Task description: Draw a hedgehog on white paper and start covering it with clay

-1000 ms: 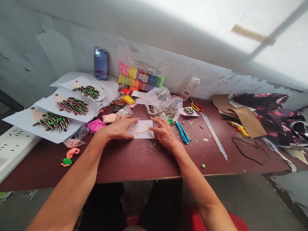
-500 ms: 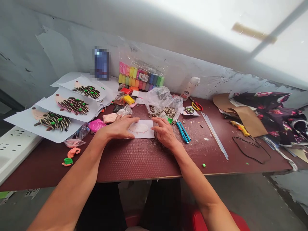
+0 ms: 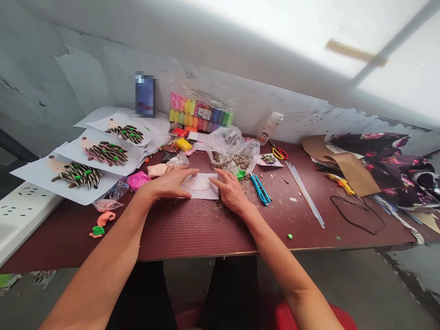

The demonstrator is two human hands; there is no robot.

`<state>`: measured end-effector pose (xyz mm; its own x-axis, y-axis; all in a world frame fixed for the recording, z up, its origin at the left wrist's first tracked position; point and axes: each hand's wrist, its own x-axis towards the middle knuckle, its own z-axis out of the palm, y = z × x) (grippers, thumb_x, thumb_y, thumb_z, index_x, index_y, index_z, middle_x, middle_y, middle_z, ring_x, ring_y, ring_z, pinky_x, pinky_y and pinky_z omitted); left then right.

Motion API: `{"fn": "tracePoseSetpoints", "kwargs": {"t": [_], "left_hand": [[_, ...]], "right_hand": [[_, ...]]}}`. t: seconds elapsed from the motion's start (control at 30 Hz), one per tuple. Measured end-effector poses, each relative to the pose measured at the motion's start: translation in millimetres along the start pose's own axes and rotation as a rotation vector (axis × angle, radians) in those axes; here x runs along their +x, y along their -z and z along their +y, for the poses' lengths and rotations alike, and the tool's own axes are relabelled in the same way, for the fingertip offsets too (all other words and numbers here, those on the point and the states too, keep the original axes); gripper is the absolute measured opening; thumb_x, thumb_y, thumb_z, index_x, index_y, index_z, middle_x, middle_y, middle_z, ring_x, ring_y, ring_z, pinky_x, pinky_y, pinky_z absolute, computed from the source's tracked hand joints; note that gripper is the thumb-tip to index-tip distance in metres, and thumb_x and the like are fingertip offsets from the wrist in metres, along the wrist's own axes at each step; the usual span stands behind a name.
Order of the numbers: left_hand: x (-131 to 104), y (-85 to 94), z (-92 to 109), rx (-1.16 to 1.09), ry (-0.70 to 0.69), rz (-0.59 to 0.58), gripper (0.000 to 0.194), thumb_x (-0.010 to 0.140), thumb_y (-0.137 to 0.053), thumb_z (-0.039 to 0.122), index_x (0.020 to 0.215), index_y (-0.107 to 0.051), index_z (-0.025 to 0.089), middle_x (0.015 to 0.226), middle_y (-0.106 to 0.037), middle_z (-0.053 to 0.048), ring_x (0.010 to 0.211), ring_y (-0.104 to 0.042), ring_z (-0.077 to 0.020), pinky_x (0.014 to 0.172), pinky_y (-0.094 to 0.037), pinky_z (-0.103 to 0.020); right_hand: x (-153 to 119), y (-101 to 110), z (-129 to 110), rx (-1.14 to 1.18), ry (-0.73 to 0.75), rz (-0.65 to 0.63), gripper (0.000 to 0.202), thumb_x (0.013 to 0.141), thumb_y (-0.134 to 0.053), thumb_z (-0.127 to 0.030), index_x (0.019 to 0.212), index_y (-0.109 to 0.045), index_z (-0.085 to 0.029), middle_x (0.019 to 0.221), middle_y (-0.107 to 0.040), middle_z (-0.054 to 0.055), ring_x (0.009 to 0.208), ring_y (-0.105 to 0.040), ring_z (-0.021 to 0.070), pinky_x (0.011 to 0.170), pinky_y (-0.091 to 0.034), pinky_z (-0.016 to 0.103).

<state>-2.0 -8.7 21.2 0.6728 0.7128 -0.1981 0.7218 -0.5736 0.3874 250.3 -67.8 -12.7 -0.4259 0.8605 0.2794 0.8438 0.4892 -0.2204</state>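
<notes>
A small white card [image 3: 202, 192] with a faint reddish line drawing and a pale patch lies flat on the dark red table [image 3: 185, 229]. My left hand [image 3: 173, 182] rests at the card's left side, thumb and fingers apart over its edge. At the right edge is my right hand [image 3: 231, 189], its fingers spread and touching the card. Behind the hands, sunflower seeds [image 3: 240, 161] lie in and around a clear plastic bag [image 3: 225, 140]. A lump of green clay [image 3: 240, 174] sits just beyond my right hand.
Hedgehog pictures [image 3: 80, 176] and a magenta clay packet [image 3: 137, 179] are at left. Coloured clay packs [image 3: 202, 113] lean on the wall. Rightward are a blue cutter [image 3: 261, 189], scissors [image 3: 279, 152], glue sticks [image 3: 305, 195], a bottle [image 3: 270, 128] and a glue gun [image 3: 340, 183].
My right hand has moved slightly left, its fingers now further over the card's right edge. My left hand keeps its place. The camera view has shifted a little.
</notes>
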Motion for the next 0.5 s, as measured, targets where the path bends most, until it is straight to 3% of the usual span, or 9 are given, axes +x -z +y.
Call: {"fn": "tracePoseSetpoints", "kwargs": {"t": [0.23, 0.37, 0.5], "left_hand": [[0.0, 0.3, 4.4, 0.002, 0.019, -0.012, 0.089, 0.072, -0.065, 0.041, 0.155, -0.036, 0.023, 0.159, -0.043, -0.009, 0.151, -0.027, -0.0346, 0.122, -0.023, -0.051], [-4.1, 4.2, 11.7, 0.008, 0.033, -0.02, 0.089, 0.073, -0.064, 0.038, 0.155, -0.035, 0.02, 0.158, -0.043, -0.01, 0.151, -0.026, -0.0344, 0.123, -0.021, -0.05], [-12.4, 10.9, 20.8, 0.01, -0.001, -0.003, 0.082, 0.079, -0.055, 0.035, 0.154, -0.036, 0.01, 0.155, -0.047, -0.012, 0.15, -0.027, -0.0379, 0.122, -0.023, -0.054]], "right_hand": [[3.4, -7.2, -8.6, 0.095, -0.067, -0.018, 0.033, 0.098, -0.052, -0.022, 0.122, -0.073, -0.026, 0.155, -0.047, 0.009, 0.15, -0.028, 0.0305, 0.117, -0.03, 0.057], [3.3, -4.2, -14.7, 0.08, -0.102, -0.013, 0.039, 0.103, -0.044, -0.037, 0.131, -0.068, -0.023, 0.156, -0.044, 0.012, 0.151, -0.026, 0.0318, 0.119, -0.026, 0.058], [0.7, -1.0, -23.3, 0.05, -0.079, -0.07, 0.043, 0.104, -0.043, -0.038, 0.129, -0.069, -0.015, 0.156, -0.044, 0.018, 0.152, -0.023, 0.0368, 0.121, -0.02, 0.059]]}}
